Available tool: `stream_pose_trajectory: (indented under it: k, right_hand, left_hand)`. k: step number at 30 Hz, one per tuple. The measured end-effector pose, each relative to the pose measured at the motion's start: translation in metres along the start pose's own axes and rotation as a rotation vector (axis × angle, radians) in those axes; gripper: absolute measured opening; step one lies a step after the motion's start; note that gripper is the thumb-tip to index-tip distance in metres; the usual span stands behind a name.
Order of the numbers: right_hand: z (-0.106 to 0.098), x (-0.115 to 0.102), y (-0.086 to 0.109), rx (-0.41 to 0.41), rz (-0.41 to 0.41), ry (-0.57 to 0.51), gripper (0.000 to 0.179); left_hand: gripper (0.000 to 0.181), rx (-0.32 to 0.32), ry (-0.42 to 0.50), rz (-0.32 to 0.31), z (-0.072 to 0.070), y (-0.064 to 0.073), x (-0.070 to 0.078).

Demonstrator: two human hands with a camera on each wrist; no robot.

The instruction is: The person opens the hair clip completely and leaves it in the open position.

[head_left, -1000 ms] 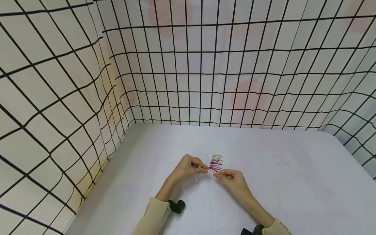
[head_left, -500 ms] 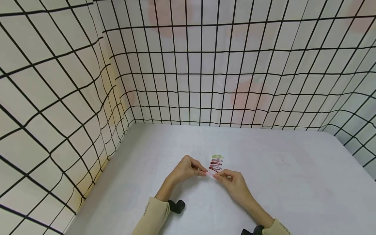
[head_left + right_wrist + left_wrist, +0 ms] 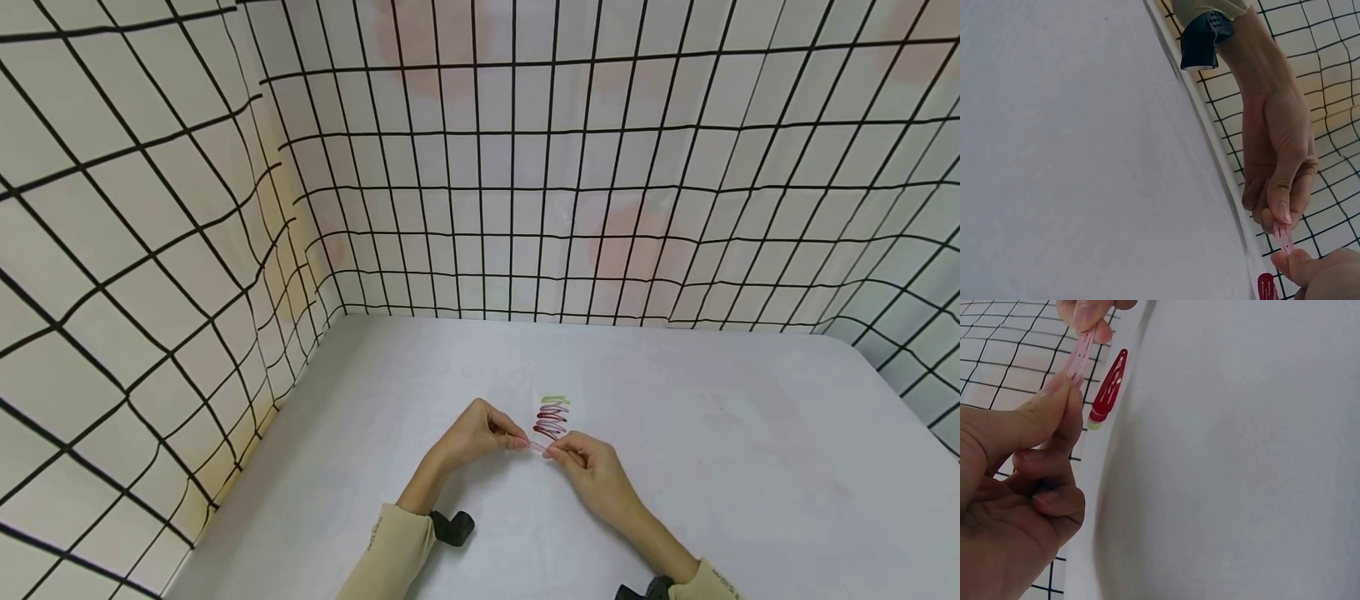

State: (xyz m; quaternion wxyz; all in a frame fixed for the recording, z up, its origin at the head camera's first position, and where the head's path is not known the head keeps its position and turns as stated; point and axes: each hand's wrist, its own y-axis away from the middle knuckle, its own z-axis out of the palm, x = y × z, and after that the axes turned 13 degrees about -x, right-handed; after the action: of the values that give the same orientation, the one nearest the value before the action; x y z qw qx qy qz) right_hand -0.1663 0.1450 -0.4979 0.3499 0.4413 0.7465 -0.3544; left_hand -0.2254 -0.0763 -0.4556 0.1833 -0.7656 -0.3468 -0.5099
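Between my two hands a translucent pink snap hair clip [image 3: 1081,355] is stretched lengthwise. My left hand [image 3: 478,433] pinches one end with thumb and index finger, its other fingers curled in. From the opposite side, my right hand [image 3: 596,475] pinches the other end, and the clip's middle shows between the fingertips in the right wrist view. Just beyond the hands on the white table lies a row of hair clips [image 3: 552,417], mostly red and pink. A yellow-green clip [image 3: 556,400] lies at its far end. In the left wrist view the nearest red clip [image 3: 1103,402] overlaps the others.
The white table [image 3: 712,450] spreads out around the hands. Black wire grid panels [image 3: 517,192] over pale sheeting stand along its left, back and right sides. A black camera mount [image 3: 453,528] sits on the left wrist, another on the right.
Both hands have drawn slightly toward the person, away from the row, carrying the pink hair clip. More of the clip shows between the fingertips. The row of clips stays put.
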Motion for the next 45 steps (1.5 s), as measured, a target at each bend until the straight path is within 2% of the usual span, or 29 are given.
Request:
stream_pose_trajectory:
  k: [3, 8, 13, 18, 26, 32, 40, 45]
  right_hand:
    - [0.0, -0.001, 0.0, -0.018, 0.005, -0.01, 0.007]
    - [-0.001, -0.001, 0.001, -0.069, -0.022, -0.108, 0.008]
    - [-0.002, 0.001, 0.0, -0.106, -0.057, -0.186, 0.01]
    - [-0.004, 0.001, 0.001, -0.091, -0.022, -0.197, 0.011]
    - [-0.004, -0.002, 0.0, -0.065, 0.122, -0.235, 0.015]
    - [-0.004, -0.005, -0.001, -0.058, 0.146, -0.23, 0.017]
    - [-0.004, -0.009, -0.001, -0.058, 0.176, -0.315, 0.02]
    - [-0.004, -0.011, -0.002, -0.029, 0.23, -0.323, 0.022]
  left_hand:
    - [0.008, -0.037, 0.012, 0.028, -0.001, 0.001, 0.0]
    - [0.007, -0.104, 0.04, 0.077, -0.006, 0.002, 0.0]
    - [0.007, -0.14, 0.092, 0.088, -0.011, 0.005, 0.002]
    - [0.009, -0.116, 0.095, 0.068, -0.012, 0.005, 0.003]
    - [0.008, -0.07, 0.073, 0.019, -0.01, 0.004, 0.001]
    - [0.008, -0.039, 0.078, 0.01, -0.009, 0.004, 0.001]
    - [0.015, -0.044, 0.179, 0.021, -0.007, 0.004, -0.001]
    - [0.014, -0.046, 0.163, 0.02, -0.006, 0.003, 0.001]
